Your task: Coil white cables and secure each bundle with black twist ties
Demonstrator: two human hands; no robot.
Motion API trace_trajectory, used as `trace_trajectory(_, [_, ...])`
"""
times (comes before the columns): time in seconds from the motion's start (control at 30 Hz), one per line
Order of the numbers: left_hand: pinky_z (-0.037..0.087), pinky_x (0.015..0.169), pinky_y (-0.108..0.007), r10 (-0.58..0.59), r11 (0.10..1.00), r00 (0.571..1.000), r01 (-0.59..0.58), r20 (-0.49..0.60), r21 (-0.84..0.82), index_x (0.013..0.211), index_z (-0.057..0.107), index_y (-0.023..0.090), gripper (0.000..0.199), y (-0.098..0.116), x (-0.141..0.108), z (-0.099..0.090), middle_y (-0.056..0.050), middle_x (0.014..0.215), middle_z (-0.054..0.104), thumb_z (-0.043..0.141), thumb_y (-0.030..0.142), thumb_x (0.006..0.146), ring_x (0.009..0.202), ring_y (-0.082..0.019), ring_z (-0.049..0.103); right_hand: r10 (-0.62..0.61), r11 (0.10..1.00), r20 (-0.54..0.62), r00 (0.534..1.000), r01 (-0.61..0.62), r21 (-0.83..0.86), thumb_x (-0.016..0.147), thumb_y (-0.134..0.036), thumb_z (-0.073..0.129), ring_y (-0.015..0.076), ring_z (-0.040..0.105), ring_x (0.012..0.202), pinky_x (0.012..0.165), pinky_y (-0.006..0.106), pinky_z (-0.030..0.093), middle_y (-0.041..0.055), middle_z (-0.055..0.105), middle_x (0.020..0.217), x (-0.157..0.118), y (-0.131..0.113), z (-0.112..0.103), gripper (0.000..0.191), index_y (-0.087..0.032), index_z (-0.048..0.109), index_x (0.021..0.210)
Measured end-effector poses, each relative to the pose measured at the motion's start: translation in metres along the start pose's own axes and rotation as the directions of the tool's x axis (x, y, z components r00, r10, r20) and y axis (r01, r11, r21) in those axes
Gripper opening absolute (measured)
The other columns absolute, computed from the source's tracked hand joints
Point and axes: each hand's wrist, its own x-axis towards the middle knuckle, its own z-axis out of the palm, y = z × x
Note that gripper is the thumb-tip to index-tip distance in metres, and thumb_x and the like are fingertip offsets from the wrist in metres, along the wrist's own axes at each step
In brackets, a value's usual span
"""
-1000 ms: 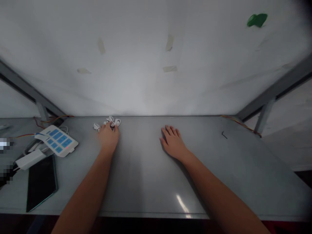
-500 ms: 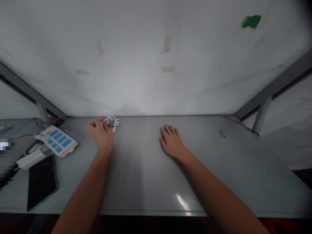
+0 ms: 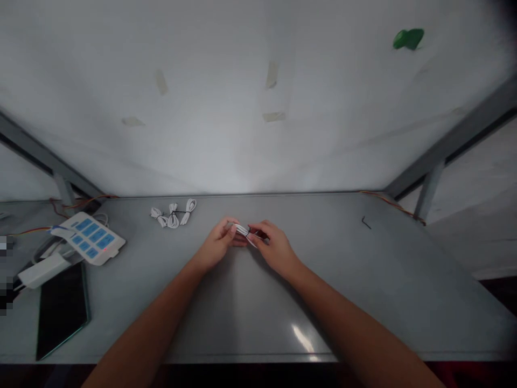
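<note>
Left fingers (image 3: 230, 235) and right fingers (image 3: 259, 242) holding white cable (image 3: 241, 229), grey table (image 3: 343, 291)

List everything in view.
Table: 1, grey, foreground
Wall: 1, white, behind
Held cable: 1, white, centre
Other cables: 3, white, back left
Power strip: 1, white-blue, left
Tablet: 1, black, front left
Adapter: 1, white, left
Bent rod: 1, dark, right
Wires: several, reddish, back corners
Tape: at least 4, beige, wall
Patch: 1, green, upper right
Frame bars: several, grey, both sides
Left hand: 1, on held cable
Right hand: 1, on held cable
</note>
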Motion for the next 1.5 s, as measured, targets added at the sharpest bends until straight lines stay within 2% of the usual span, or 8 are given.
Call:
trace_trajectory(0.13, [0.056,0.093,-0.039,0.033,0.999,0.999,-0.034,-0.037,-0.017,0.121,0.055,0.021,0.053,-0.005,0.000,0.009,-0.007,0.107,0.074,0.078,0.051,0.084,0.099,-0.022,0.072,0.070,0.995,-0.046,0.996,-0.067,0.073,0.086,-0.026,0.072,0.0168,0.067,0.082,0.076,0.031,0.054,0.0042,0.069,0.094,0.002,0.004,0.003,0.023,-0.020,0.074,0.109])
trace_trajectory(0.23, [0.052,0.099,-0.037,0.059,0.997,0.995,-0.055,-0.086,0.055,0.113,0.061,0.018,0.050,-0.009,0.003,0.010,-0.009,0.111,0.074,0.084,0.047,0.079,0.106,-0.022,0.070,0.123,0.981,-0.035,0.992,-0.116,0.155,0.084,-0.030,0.074,0.0171,0.068,0.080,0.073,0.031,0.056,0.0053,0.072,0.094,0.003,0.006,0.006,0.027,-0.019,0.073,0.109])
trace_trajectory(0.5, [0.046,0.109,-0.040,0.140,0.983,0.986,-0.126,-0.094,0.135,0.120,0.067,0.018,0.044,-0.004,-0.001,0.011,-0.012,0.125,0.071,0.074,0.048,0.087,0.121,-0.026,0.064,0.242,0.881,-0.003,0.970,-0.219,0.420,0.083,-0.048,0.072,0.0159,0.065,0.066,0.064,0.030,0.055,0.0026,0.071,0.078,0.007,0.013,0.009,0.033,-0.019,0.069,0.100])
trace_trajectory(0.93, [0.053,0.090,-0.035,0.055,0.994,0.997,-0.048,-0.063,0.103,0.123,0.067,0.021,0.050,-0.004,-0.003,0.018,-0.009,0.113,0.074,0.074,0.055,0.086,0.104,-0.024,0.068,0.084,0.992,-0.057,0.995,-0.078,0.096,0.086,-0.029,0.067,0.0181,0.064,0.076,0.073,0.032,0.051,0.0019,0.070,0.080,0.003,-0.004,-0.001,0.010,-0.022,0.073,0.084])
trace_trajectory(1.13, [0.055,0.086,-0.040,-0.161,0.961,0.986,0.166,0.041,-0.220,0.134,0.056,0.020,0.058,0.002,-0.009,0.021,-0.008,0.097,0.076,0.071,0.054,0.089,0.084,-0.022,0.073,0.053,0.999,-0.193,0.980,-0.052,0.009,0.088,-0.029,0.065,0.0186,0.061,0.073,0.071,0.032,0.049,0.0017,0.068,0.076,0.004,0.000,-0.005,0.012,-0.022,0.071,0.080])
trace_trajectory(1.2, [0.054,0.091,-0.042,-0.112,0.946,0.994,0.109,0.010,-0.306,0.136,0.053,0.020,0.057,0.006,-0.009,0.019,-0.010,0.101,0.077,0.070,0.050,0.090,0.094,-0.025,0.074,0.027,0.998,-0.188,0.982,-0.035,-0.042,0.088,-0.025,0.063,0.0186,0.061,0.073,0.069,0.031,0.048,0.0020,0.066,0.076,0.004,0.001,-0.006,0.012,-0.022,0.070,0.078])
trace_trajectory(1.3, [0.046,0.108,-0.045,0.095,0.957,0.991,-0.117,-0.096,-0.267,0.139,0.050,0.020,0.057,0.012,-0.010,0.017,-0.011,0.111,0.077,0.071,0.044,0.091,0.116,-0.026,0.069,-0.024,0.991,-0.125,0.992,0.008,-0.130,0.089,-0.021,0.061,0.0183,0.060,0.074,0.069,0.031,0.045,0.0021,0.063,0.076,0.003,-0.001,-0.007,0.014,-0.023,0.065,0.075])
trace_trajectory(1.5, [0.031,0.123,-0.048,0.293,0.929,0.955,-0.295,0.044,0.223,0.145,0.048,0.026,0.054,0.012,-0.022,0.023,-0.011,0.136,0.068,0.067,0.036,0.096,0.141,-0.027,0.052,-0.004,0.978,-0.042,0.999,-0.005,-0.209,0.088,-0.016,0.058,0.0187,0.060,0.079,0.073,0.031,0.045,0.0035,0.065,0.083,0.000,-0.003,-0.004,0.011,-0.022,0.059,0.079])
